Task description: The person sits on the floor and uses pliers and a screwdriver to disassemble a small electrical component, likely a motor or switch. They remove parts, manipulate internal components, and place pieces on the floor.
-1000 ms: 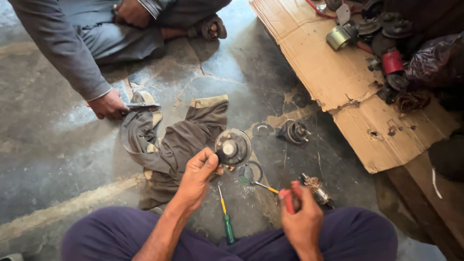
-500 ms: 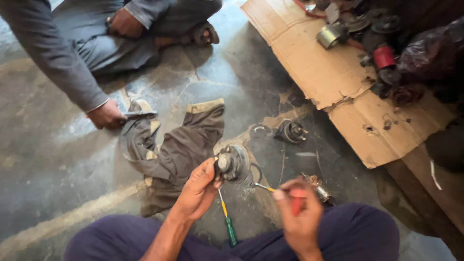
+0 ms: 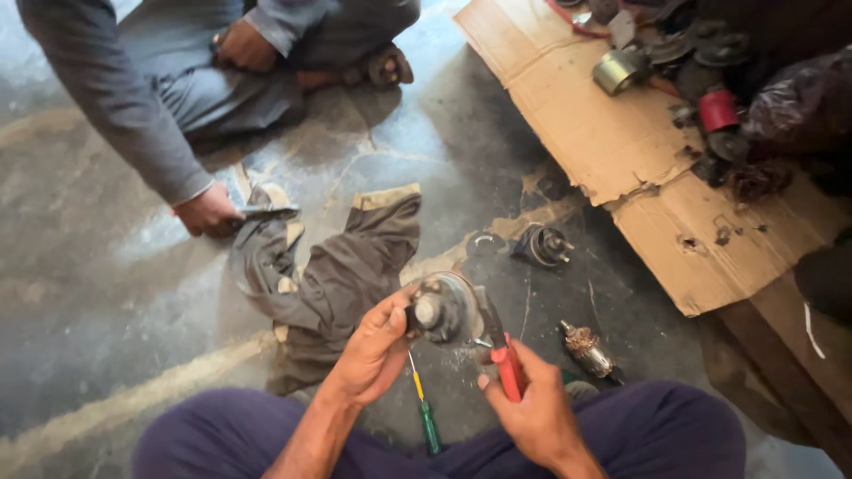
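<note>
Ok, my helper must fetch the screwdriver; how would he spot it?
Start at the grey concrete floor in front of the seated person's purple trousers. The screwdriver lies there between the two hands. Green handle and yellow shaft set it apart from the grey metal parts.

One head-worn camera looks steeply down, close over the lap, onto the concrete floor.
</note>
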